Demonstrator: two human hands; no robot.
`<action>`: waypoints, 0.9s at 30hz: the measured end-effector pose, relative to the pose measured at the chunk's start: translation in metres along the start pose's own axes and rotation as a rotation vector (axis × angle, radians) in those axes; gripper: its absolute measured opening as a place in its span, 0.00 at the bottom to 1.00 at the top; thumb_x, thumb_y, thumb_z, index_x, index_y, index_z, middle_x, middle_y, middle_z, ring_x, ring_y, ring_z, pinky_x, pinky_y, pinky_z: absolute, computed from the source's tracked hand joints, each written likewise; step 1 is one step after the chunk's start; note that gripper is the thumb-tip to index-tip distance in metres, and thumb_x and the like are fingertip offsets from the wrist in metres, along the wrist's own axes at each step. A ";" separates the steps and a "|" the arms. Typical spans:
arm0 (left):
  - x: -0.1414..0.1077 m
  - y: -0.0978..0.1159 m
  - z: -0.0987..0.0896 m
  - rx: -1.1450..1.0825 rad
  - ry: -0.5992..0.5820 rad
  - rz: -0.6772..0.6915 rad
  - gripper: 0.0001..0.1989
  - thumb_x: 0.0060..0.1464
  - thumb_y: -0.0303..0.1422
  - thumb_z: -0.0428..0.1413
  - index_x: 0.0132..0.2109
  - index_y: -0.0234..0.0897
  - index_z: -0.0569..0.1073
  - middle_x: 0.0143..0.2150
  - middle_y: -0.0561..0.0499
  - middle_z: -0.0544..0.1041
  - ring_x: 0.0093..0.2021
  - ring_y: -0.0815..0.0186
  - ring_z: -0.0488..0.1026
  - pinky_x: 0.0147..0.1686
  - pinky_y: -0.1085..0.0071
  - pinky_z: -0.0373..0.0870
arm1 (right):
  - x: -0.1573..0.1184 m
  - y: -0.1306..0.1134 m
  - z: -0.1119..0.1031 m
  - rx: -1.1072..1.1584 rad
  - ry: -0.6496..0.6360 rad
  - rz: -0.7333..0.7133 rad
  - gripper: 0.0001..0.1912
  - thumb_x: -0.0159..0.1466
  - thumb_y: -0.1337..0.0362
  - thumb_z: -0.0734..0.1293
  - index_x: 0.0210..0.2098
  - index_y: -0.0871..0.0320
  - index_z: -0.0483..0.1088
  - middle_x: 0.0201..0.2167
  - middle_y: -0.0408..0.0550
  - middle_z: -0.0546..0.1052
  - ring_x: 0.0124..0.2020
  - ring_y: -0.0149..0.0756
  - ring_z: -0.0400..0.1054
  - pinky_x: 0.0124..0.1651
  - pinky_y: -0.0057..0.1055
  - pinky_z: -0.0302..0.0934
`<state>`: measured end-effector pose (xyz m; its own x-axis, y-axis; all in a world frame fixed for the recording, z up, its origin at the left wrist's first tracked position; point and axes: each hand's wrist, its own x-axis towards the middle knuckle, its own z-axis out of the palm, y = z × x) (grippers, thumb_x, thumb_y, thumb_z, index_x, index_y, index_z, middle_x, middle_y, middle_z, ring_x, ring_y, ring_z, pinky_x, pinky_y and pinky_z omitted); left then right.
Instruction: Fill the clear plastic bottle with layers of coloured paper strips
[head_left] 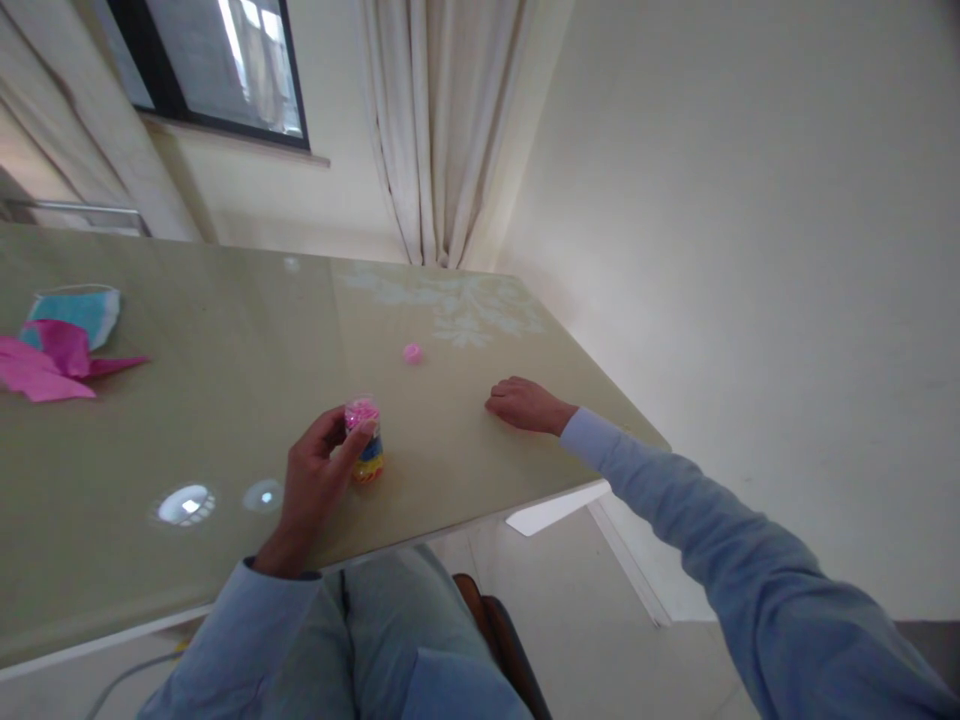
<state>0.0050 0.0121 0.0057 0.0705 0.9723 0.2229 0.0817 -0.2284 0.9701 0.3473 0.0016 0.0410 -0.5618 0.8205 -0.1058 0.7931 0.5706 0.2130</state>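
Observation:
A small clear jar point(369, 460) stands upright on the table, with pink, blue and yellow layers showing through its side; the small pieces inside are too fine to name. My left hand point(321, 465) grips it near the top between thumb and fingers. Beyond the jar, a small round pink lid point(412, 353) lies on the tabletop, apart from both hands. To the right, my right hand point(527, 404) rests on the table with its fingers curled in. No object shows in it, though its palm is hidden.
The glossy table point(225, 400) ends in a corner at the right, close to the white wall point(750, 250). At the far left, pink folded paper point(56, 365) overlaps a blue face mask point(94, 312). Curtains point(442, 120) hang behind the table.

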 end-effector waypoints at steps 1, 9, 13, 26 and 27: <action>0.000 0.000 0.000 0.003 -0.005 0.008 0.20 0.53 0.48 0.62 0.45 0.37 0.79 0.40 0.48 0.82 0.38 0.62 0.78 0.39 0.69 0.76 | -0.001 0.004 0.002 0.030 0.009 0.020 0.11 0.70 0.71 0.61 0.38 0.60 0.75 0.35 0.54 0.77 0.37 0.38 0.68 0.42 0.34 0.53; -0.001 -0.002 -0.001 0.038 -0.024 0.022 0.20 0.54 0.47 0.61 0.47 0.38 0.78 0.42 0.47 0.82 0.40 0.61 0.78 0.42 0.67 0.76 | -0.031 0.039 0.008 0.221 0.073 0.086 0.10 0.69 0.70 0.64 0.38 0.60 0.78 0.35 0.53 0.78 0.38 0.38 0.69 0.42 0.31 0.57; -0.002 -0.006 -0.002 0.089 -0.031 0.044 0.20 0.53 0.48 0.61 0.47 0.40 0.78 0.42 0.48 0.82 0.40 0.61 0.79 0.42 0.66 0.77 | -0.046 0.040 0.009 0.253 0.082 0.079 0.10 0.69 0.68 0.64 0.38 0.60 0.79 0.35 0.54 0.79 0.39 0.38 0.70 0.44 0.32 0.59; -0.002 -0.011 -0.004 0.193 -0.028 0.074 0.24 0.52 0.53 0.60 0.47 0.40 0.78 0.43 0.47 0.83 0.40 0.57 0.79 0.42 0.64 0.76 | -0.071 0.079 0.033 0.324 0.160 0.421 0.21 0.66 0.77 0.57 0.52 0.61 0.76 0.50 0.59 0.79 0.53 0.40 0.72 0.59 0.40 0.64; -0.001 -0.012 -0.004 0.193 -0.029 0.075 0.24 0.52 0.53 0.60 0.46 0.40 0.78 0.43 0.47 0.83 0.40 0.58 0.79 0.42 0.65 0.76 | -0.072 0.083 0.036 0.305 0.152 0.466 0.23 0.65 0.79 0.56 0.52 0.63 0.76 0.51 0.60 0.78 0.54 0.41 0.72 0.59 0.41 0.64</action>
<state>0.0000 0.0136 -0.0054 0.1123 0.9510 0.2880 0.2637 -0.3079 0.9141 0.4617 -0.0085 0.0314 -0.1465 0.9861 0.0778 0.9843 0.1532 -0.0881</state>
